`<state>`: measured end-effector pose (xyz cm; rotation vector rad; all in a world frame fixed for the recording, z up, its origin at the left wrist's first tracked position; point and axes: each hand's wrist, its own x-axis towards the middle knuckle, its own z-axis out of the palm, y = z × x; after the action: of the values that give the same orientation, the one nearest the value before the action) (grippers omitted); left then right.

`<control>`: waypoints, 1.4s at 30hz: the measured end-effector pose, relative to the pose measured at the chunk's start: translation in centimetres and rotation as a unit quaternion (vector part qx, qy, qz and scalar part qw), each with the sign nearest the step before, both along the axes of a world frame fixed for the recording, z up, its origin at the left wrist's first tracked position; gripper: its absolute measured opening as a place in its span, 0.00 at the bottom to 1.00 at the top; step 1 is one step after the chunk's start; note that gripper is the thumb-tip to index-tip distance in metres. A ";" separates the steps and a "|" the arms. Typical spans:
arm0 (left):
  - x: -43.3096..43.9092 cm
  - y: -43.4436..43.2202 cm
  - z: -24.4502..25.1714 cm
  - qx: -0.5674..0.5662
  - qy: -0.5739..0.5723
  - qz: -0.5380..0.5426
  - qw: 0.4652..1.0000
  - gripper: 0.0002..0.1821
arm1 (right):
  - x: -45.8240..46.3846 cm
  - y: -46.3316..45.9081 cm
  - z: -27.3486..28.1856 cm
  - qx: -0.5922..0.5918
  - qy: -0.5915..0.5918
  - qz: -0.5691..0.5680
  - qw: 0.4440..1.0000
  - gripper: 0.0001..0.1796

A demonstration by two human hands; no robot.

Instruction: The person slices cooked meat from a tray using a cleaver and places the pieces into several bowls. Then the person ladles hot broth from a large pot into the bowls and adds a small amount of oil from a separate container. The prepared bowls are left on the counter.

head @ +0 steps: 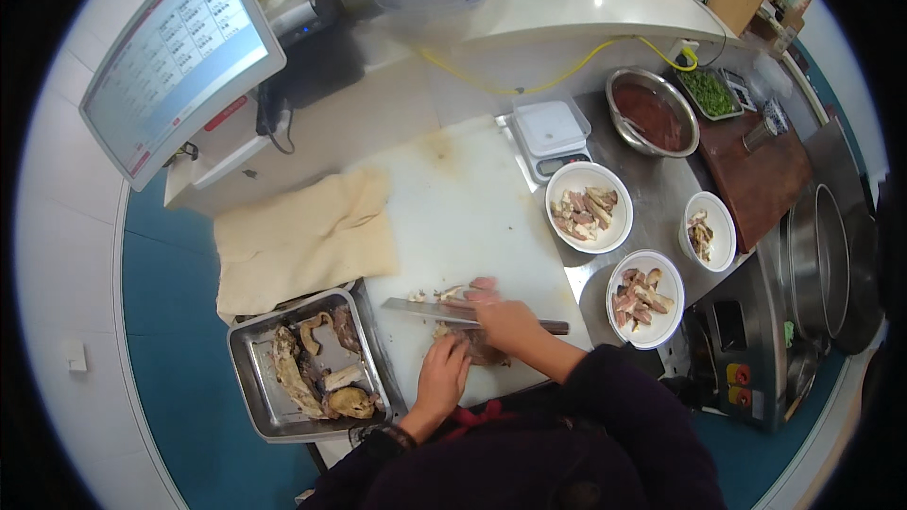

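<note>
My right hand [511,329] grips the dark handle of a long knife [425,309]. Its blade points left over the white cutting board [468,205]. Just below the blade lies a brown piece of cooked meat [489,353], partly covered by both hands. The fingers of my left hand [442,372] hold this meat down at its left end. Pinkish meat slices [483,289] and small scraps lie on the board beyond the knife.
Left stands a metal tray [255,397] of larger cooked meat pieces, beside a folded beige cloth [305,241]. At right are several white bowls [589,244] with cut meat, a kitchen scale [549,129], and a steel bowl [687,145] of reddish-brown liquid. Chopped greens [708,93] sit behind.
</note>
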<state>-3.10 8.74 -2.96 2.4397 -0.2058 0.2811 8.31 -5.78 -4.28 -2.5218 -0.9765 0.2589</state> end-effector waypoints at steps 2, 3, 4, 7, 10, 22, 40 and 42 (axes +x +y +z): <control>-0.4 0.3 2.5 0.016 -0.091 -0.045 0.995 0.22 | -0.6 -2.9 1.2 -0.076 0.019 -0.002 0.997 0.09; 0.0 0.7 3.6 0.043 -0.093 -0.037 0.994 0.26 | -0.9 -4.0 1.8 -0.072 -0.006 0.000 0.997 0.08; 1.2 1.0 4.2 0.052 -0.049 -0.023 0.997 0.28 | -1.1 -4.9 2.4 -0.069 -0.038 0.000 0.997 0.07; 5.3 1.1 4.5 0.080 0.027 -0.004 0.996 0.34 | -1.7 -6.0 4.1 -0.058 -0.153 0.008 0.987 0.04; 9.3 0.6 2.4 0.136 0.064 0.007 0.989 0.41 | -2.1 -7.0 5.7 -0.067 -0.215 0.016 0.974 0.04; 9.9 10.3 -6.0 0.071 0.247 0.090 0.962 0.39 | -5.9 -14.9 1.3 0.130 0.498 -0.347 0.784 0.18; 12.9 -1.6 -2.8 -0.075 0.212 0.072 0.972 0.35 | 0.1 -8.9 -1.7 0.215 0.497 -0.276 0.794 0.25; 14.4 -3.9 -0.2 -0.071 0.167 0.021 0.983 0.34 | -0.4 -10.9 0.3 0.300 0.520 -0.298 0.742 0.22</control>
<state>11.28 4.83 -3.15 2.3081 0.0129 -0.0964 7.94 -16.67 -3.95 -1.5205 0.2083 0.8515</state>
